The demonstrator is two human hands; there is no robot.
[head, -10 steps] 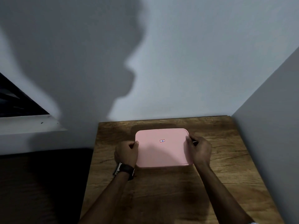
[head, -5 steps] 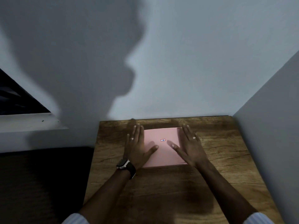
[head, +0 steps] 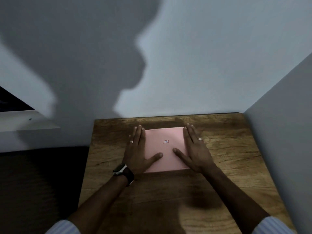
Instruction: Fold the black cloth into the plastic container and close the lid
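Observation:
A pink lid (head: pixel 166 149) with a small red-and-blue sticker covers the plastic container on the wooden table (head: pixel 228 166). My left hand (head: pixel 137 152) lies flat on the lid's left edge, fingers spread, thumb pointing inward. Flat on the right edge rests my right hand (head: pixel 195 151), its thumb also on the lid. Neither hand grips anything. The container body and the black cloth are hidden under the lid.
The table stands in a corner, with a white wall (head: pixel 185 65) behind it and a grey wall (head: pixel 283 132) at its right. A dark floor area (head: pixel 42 183) lies to the left, below a white ledge (head: pixel 25 120).
A second ago my hands gripped the lid's two side edges. They then opened and laid flat on top of the lid, and since half a second ago have slid slightly apart.

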